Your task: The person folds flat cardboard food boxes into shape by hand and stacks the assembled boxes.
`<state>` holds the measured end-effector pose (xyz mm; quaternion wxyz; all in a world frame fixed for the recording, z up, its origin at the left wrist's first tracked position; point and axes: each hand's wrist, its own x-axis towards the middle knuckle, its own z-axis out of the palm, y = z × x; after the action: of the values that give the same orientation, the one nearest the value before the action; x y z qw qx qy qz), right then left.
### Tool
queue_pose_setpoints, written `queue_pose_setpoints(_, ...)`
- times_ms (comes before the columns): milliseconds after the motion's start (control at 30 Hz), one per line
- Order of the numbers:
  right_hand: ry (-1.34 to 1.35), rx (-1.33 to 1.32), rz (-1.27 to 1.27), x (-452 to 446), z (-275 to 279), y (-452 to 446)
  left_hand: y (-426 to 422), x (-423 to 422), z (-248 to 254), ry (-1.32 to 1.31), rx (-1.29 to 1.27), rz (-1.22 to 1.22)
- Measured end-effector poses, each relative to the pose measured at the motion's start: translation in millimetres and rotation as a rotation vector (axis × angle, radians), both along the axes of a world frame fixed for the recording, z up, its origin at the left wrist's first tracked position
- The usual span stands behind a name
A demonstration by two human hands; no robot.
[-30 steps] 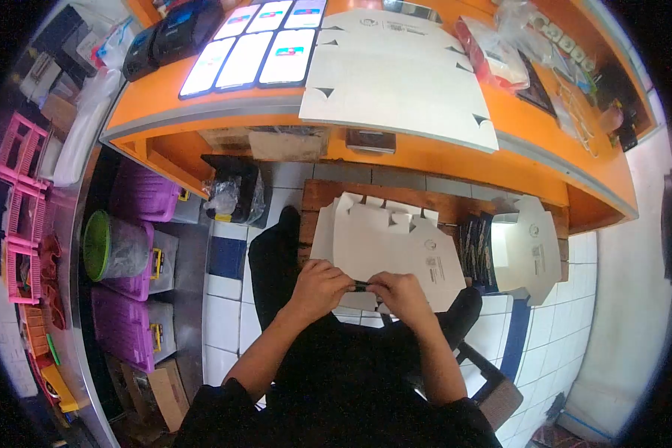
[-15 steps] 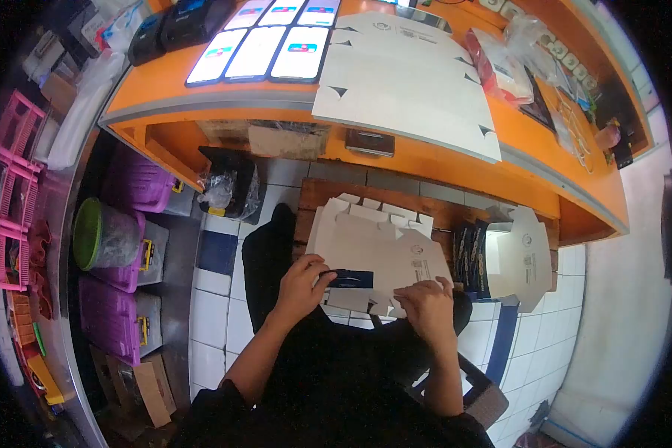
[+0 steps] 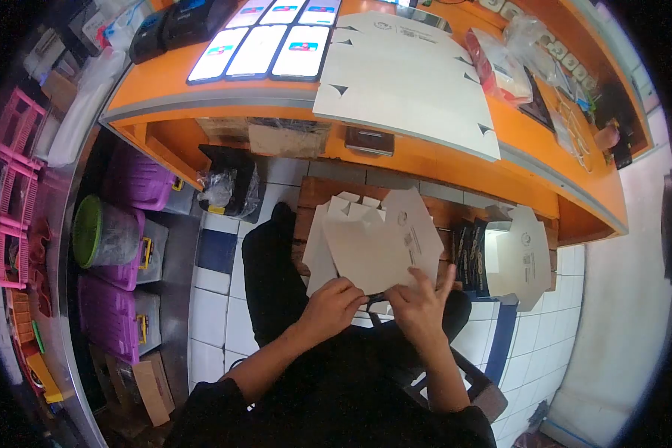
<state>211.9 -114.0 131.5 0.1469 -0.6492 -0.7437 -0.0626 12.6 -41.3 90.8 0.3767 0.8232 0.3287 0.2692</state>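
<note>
In the head view, the upper cardboard blank [image 3: 381, 250] has turned, its printed end swinging toward the far edge of the wooden table [image 3: 442, 215], and both hands have come together at its near edge. The left hand [image 3: 333, 305] pinches that edge beside a small dark flap [image 3: 374, 299]; the right hand [image 3: 420, 305] pinches it too, other fingers raised and spread. Dark-sided boxes [image 3: 470, 257] stand near the table's right edge.

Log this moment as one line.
left hand: pinching cardboard at near edge; right hand: same edge, two fingers raised; wooden bench: partly under cardboard; phones: lit, on orange counter
</note>
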Motion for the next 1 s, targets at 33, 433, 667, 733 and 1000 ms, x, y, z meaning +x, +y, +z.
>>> queue_pose_setpoints(33,0.002,0.003,-0.002,3.5,-3.2,-0.9,-1.1,0.0,-3.0,0.002,0.003,-0.002)
queue_pose_setpoints(433,2.246,-0.186,-0.756,-38.7,-65.2,-14.1,-43.6,18.7,-17.7,-0.075,-0.035,0.089)
queue_pose_setpoints(667,1.588,0.001,-0.532,22.6,-116.9,-50.4,24.2,-12.8,4.8,0.131,0.175,0.493)
queue_pose_setpoints(733,1.735,-0.135,-0.526,39.1,-99.0,-55.8,47.9,-28.2,4.4,-0.008,-0.106,0.401)
queue_pose_setpoints(1000,2.314,-0.481,-0.328,35.2,-107.4,-74.9,43.5,-39.6,-9.2,-0.503,-1.18,-0.029)
